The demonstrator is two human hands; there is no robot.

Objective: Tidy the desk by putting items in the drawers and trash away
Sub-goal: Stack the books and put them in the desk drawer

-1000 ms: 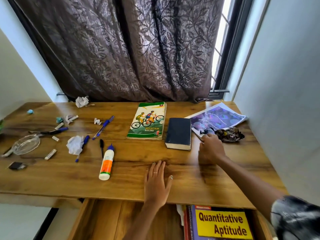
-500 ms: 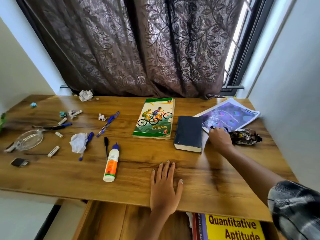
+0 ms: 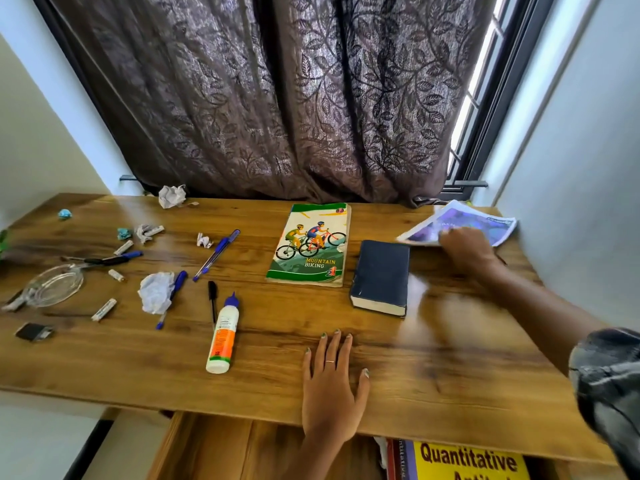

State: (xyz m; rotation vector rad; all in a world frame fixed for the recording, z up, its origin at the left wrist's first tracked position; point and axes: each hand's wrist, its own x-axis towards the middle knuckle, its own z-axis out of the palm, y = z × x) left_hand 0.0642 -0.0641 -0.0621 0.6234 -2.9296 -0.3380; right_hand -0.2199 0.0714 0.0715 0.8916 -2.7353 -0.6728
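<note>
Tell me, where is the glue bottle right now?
In the head view, the white plastic glue bottle with the orange label and blue cap lies on the wooden desk, left of the flat left hand and beside the black pen.

Surface (image 3: pixel 277 375) is showing wood grain with a light sheen, glare streaking near the right side. Curtain (image 3: pixel 277 98) is reading as woven cloth with a shiny leaf pattern. Black book (image 3: pixel 381 271) is looking matt, slightly textured. Glue bottle (image 3: pixel 221 336) is appearing as smooth white plastic. Crumpled paper (image 3: pixel 156 292) is looking rough and creased. Ashtray (image 3: pixel 55 285) is gleaming as clear glass.
</note>
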